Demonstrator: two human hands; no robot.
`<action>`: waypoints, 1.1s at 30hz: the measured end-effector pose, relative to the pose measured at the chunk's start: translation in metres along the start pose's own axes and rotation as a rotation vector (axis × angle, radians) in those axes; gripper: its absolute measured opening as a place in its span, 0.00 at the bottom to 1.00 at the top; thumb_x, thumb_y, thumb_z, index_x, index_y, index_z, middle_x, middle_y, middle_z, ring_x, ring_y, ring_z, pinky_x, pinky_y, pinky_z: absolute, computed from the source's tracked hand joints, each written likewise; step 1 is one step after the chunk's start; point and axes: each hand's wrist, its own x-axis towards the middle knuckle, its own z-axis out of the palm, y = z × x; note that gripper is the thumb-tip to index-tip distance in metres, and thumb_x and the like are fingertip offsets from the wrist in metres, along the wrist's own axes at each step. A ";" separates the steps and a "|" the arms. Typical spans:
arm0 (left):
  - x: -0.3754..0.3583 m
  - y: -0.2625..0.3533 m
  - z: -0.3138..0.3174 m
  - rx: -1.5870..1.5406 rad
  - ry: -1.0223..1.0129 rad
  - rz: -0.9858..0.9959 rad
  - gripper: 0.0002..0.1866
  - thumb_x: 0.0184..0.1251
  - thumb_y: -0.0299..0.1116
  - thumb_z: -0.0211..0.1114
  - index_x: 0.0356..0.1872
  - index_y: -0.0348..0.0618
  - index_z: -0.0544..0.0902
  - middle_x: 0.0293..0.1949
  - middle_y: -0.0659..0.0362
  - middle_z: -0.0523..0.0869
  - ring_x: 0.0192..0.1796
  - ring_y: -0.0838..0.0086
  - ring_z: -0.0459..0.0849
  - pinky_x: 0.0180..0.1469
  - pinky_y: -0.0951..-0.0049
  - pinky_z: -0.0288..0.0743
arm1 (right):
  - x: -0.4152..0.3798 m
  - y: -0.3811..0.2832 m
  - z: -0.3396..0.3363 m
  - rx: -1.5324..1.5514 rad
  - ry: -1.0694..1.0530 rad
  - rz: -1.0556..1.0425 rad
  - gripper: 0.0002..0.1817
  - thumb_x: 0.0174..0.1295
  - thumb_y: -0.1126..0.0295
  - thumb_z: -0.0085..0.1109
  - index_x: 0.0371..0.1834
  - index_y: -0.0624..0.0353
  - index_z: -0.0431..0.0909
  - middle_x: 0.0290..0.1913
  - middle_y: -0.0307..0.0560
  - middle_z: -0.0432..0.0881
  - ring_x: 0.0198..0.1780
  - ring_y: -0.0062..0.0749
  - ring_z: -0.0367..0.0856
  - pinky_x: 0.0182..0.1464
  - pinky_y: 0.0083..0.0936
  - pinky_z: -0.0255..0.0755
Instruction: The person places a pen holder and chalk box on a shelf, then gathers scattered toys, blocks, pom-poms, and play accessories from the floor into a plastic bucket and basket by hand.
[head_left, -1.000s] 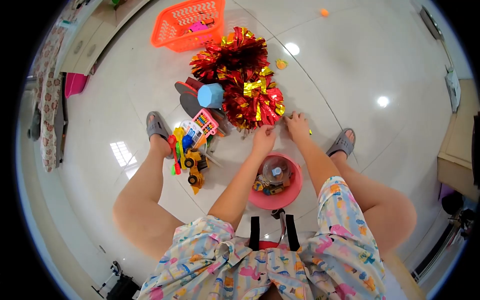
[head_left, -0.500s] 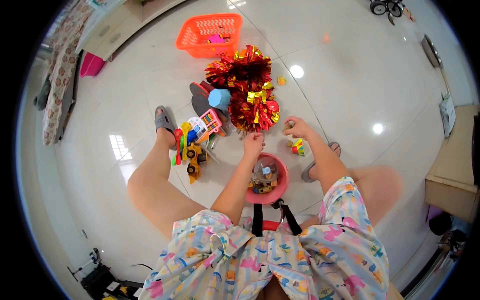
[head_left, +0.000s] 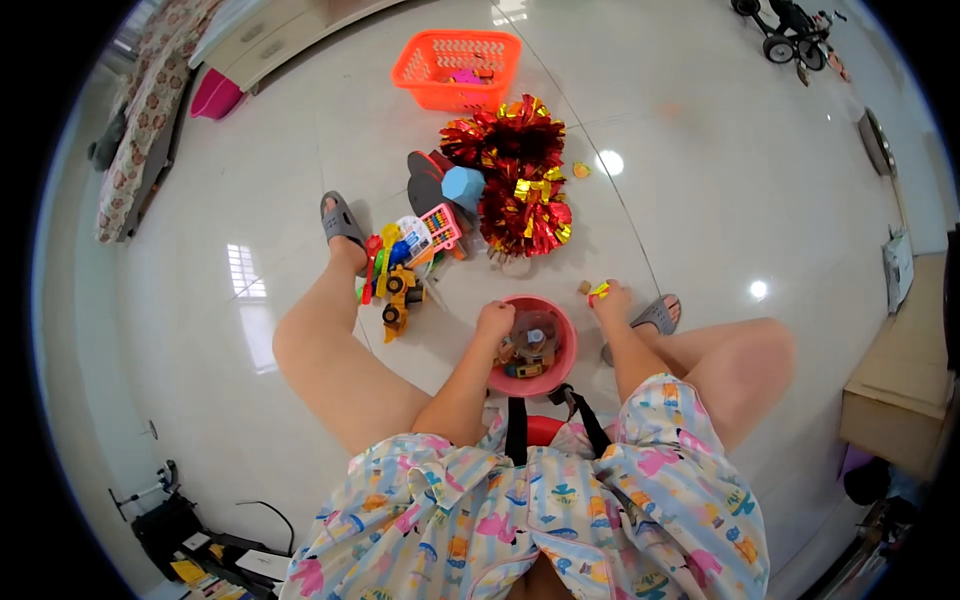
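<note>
Between our knees on the floor sits the pink bucket [head_left: 566, 345]; our left hand [head_left: 494, 322] rests curled at its rim, what it grips we cannot tell. Just right, our right hand [head_left: 611, 297] pinches a small yellow toy [head_left: 599, 290]. Farther off lie the red pom-poms [head_left: 516, 178] and orange basket [head_left: 457, 68].

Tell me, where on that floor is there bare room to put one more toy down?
Bare tile lies left of the left slipper, and right of the pom-poms, beyond the right hand. It is crowded between the slipper and the pom-poms, where the toy heap sits. The pink bowl by the left hand is packed too.
</note>
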 end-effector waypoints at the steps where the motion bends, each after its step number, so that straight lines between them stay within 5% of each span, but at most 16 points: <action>1: -0.001 -0.004 0.004 0.046 -0.037 -0.015 0.17 0.59 0.42 0.60 0.38 0.37 0.84 0.34 0.44 0.86 0.39 0.54 0.85 0.43 0.60 0.77 | -0.007 0.013 0.010 -0.039 -0.001 -0.031 0.29 0.50 0.65 0.65 0.60 0.48 0.73 0.58 0.61 0.71 0.58 0.55 0.71 0.59 0.46 0.66; 8: -0.011 0.003 0.010 0.103 -0.009 0.041 0.19 0.58 0.44 0.61 0.38 0.35 0.84 0.36 0.42 0.86 0.42 0.53 0.85 0.48 0.60 0.76 | -0.001 -0.021 0.016 -0.011 -0.057 -0.172 0.34 0.49 0.64 0.69 0.64 0.46 0.69 0.61 0.61 0.66 0.59 0.57 0.69 0.61 0.42 0.67; 10: -0.020 0.026 0.004 0.090 -0.036 -0.088 0.20 0.58 0.44 0.61 0.38 0.34 0.84 0.36 0.41 0.86 0.43 0.52 0.85 0.49 0.60 0.76 | 0.009 -0.029 0.022 -0.044 -0.106 -0.237 0.30 0.51 0.67 0.66 0.61 0.47 0.71 0.62 0.59 0.66 0.58 0.57 0.69 0.61 0.43 0.67; 13: -0.006 0.008 0.014 0.141 -0.033 -0.027 0.21 0.62 0.42 0.60 0.42 0.31 0.83 0.38 0.46 0.87 0.42 0.61 0.85 0.48 0.65 0.75 | 0.022 -0.040 0.034 -0.153 -0.088 -0.266 0.22 0.54 0.68 0.63 0.54 0.46 0.76 0.63 0.53 0.65 0.60 0.54 0.67 0.57 0.41 0.73; 20: -0.001 0.004 0.022 0.069 -0.001 -0.080 0.20 0.62 0.40 0.61 0.43 0.28 0.83 0.39 0.45 0.86 0.43 0.63 0.84 0.48 0.67 0.74 | 0.028 -0.048 0.051 -0.226 0.188 -0.512 0.12 0.57 0.68 0.58 0.45 0.48 0.81 0.64 0.49 0.64 0.64 0.50 0.63 0.53 0.40 0.76; 23: -0.003 0.001 0.023 0.010 -0.025 -0.072 0.20 0.63 0.40 0.60 0.45 0.29 0.82 0.40 0.48 0.86 0.42 0.64 0.83 0.48 0.68 0.74 | 0.025 -0.059 0.044 -0.260 0.213 -0.505 0.10 0.57 0.66 0.59 0.40 0.53 0.82 0.60 0.50 0.70 0.63 0.49 0.65 0.52 0.40 0.77; 26: -0.001 -0.008 0.023 -0.128 -0.058 -0.070 0.20 0.65 0.39 0.58 0.47 0.30 0.81 0.43 0.50 0.85 0.43 0.65 0.81 0.49 0.68 0.72 | 0.057 -0.034 0.113 -0.020 0.309 -0.352 0.11 0.55 0.64 0.62 0.37 0.58 0.82 0.50 0.53 0.77 0.55 0.47 0.74 0.49 0.39 0.76; 33: -0.014 0.034 0.014 -0.445 -0.065 -0.178 0.21 0.71 0.43 0.50 0.50 0.35 0.79 0.47 0.53 0.82 0.49 0.66 0.76 0.54 0.64 0.68 | 0.066 -0.048 0.025 0.561 -0.056 -0.263 0.21 0.42 0.59 0.71 0.36 0.63 0.83 0.34 0.55 0.83 0.36 0.44 0.82 0.37 0.34 0.75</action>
